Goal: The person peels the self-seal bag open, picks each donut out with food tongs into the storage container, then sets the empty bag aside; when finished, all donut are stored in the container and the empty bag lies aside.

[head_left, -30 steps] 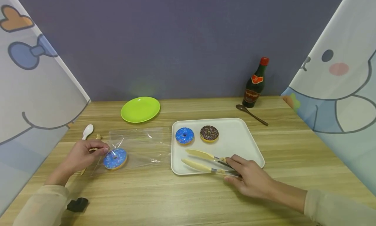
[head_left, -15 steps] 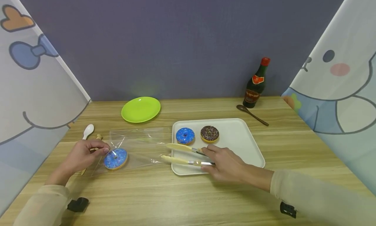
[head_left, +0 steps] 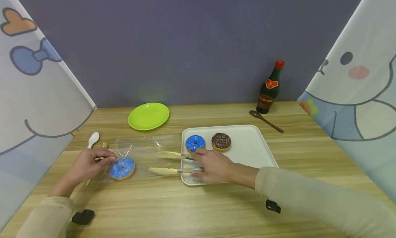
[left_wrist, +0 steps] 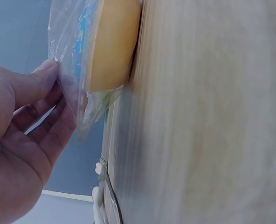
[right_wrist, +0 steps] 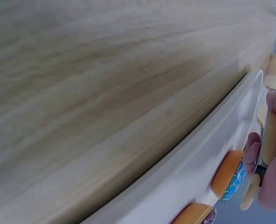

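Observation:
My left hand (head_left: 92, 163) pinches the edge of a clear plastic bag (head_left: 145, 147) between thumb and fingers. Inside the bag, close to those fingertips, lies a blue-frosted donut (head_left: 122, 168); the left wrist view shows its tan side (left_wrist: 112, 46) through the film. With my right hand (head_left: 215, 165) I grip a pair of tongs (head_left: 168, 170), their two pale yellow tips spread apart and pointing left over the bag's right part. Whether the tips are inside the bag, I cannot tell. On the white tray (head_left: 247, 152) sit a darker blue donut (head_left: 195, 142) and a chocolate donut (head_left: 221, 141).
A green plate (head_left: 149, 116) lies at the back left. A green bottle (head_left: 268, 90) stands at the back right beside a dark wooden spoon (head_left: 266, 121). A white spoon (head_left: 93, 139) lies behind my left hand. Printed panels flank the table.
My right hand has moved left across the tray with the tongs, bringing their tips over the bag. My left hand, the bag and the donuts have hardly moved.

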The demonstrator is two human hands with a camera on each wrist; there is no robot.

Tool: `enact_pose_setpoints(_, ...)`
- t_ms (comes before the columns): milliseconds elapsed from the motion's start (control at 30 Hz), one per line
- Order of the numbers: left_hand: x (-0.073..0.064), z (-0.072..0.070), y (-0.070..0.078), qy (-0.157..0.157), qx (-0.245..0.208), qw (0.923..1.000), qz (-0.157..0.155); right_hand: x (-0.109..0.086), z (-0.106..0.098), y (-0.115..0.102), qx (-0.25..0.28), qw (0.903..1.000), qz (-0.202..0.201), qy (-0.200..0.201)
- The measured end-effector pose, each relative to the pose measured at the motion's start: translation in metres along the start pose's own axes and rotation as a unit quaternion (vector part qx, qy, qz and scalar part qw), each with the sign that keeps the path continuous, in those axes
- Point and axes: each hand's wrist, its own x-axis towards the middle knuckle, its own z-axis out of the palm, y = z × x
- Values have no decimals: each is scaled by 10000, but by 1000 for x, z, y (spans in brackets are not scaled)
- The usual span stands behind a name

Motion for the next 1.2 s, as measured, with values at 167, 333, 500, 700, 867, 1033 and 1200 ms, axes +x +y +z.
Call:
enact_pose_setpoints(167, -1, 1, -3, 42, 25, 10000, 82, 14, 6, -5, 113, 9997, 19, -233)
enact_pose_setpoints(333, 0, 1, -2, 25, -67, 10000, 40, 27, 12, -8, 238, 9992, -94, -316)
enact_pose_setpoints(500, 0, 0, -1, -14, -115, 9999, 15, 37, 16, -9, 264, 9987, -236, -375)
enact_pose_setpoints(700, 0, -1, 1, -41, -50, 10000, -57, 47, 16, -9, 403, 9969, -232, -641)
enact_pose_setpoints(867, 0, -1, 2, -74, -63, 9999, -104, 54, 16, -8, 415, 9956, -255, -798)
enact_pose_setpoints(1033, -1, 0, 3, -84, -129, 9999, -78, 60, 18, -9, 402, 9953, -284, -833)
enact_pose_setpoints(1200, 0, 0, 4, -78, -143, 9999, -38, 65, 18, -11, 415, 9943, -228, -951)
